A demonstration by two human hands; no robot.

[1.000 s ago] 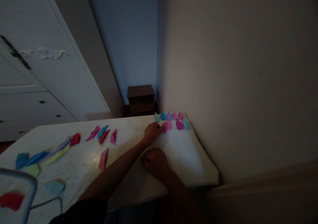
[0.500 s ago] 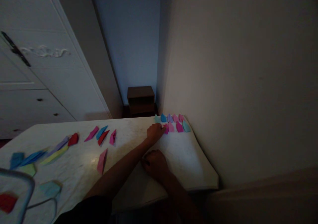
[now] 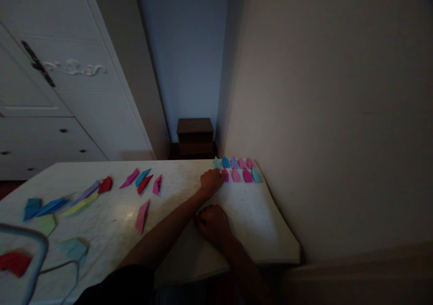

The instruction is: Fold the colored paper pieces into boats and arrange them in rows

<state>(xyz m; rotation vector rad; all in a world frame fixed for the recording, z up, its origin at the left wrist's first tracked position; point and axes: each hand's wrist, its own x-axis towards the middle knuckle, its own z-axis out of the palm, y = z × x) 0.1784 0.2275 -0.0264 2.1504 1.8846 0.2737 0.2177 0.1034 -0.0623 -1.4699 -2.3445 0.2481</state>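
Note:
My left hand (image 3: pixel 211 182) reaches across the white table to the far right corner. Its fingertips are closed at a magenta folded paper piece (image 3: pixel 225 175), at the left end of the nearer of two rows. That row also has a pink piece (image 3: pixel 236 175), another magenta piece (image 3: pixel 247 175) and a light teal piece (image 3: pixel 257 175). Behind it runs a row with a blue piece (image 3: pixel 226 162) and a lilac piece (image 3: pixel 234 162), among others. My right hand (image 3: pixel 214 224) rests on the table below my left forearm, fingers curled in; anything inside is hidden.
More folded papers lie on the left of the table (image 3: pixel 111 224), among them a pink piece (image 3: pixel 142 216) and a red one (image 3: pixel 105 185). A grey metal tube frame (image 3: pixel 42 251) stands at the lower left. Along the right runs a wall (image 3: pixel 321 115).
The view has shifted slightly, so the scene sits a little further right. The magenta piece at my left fingertips now stands straighter in its row. My right hand stays about where it was.

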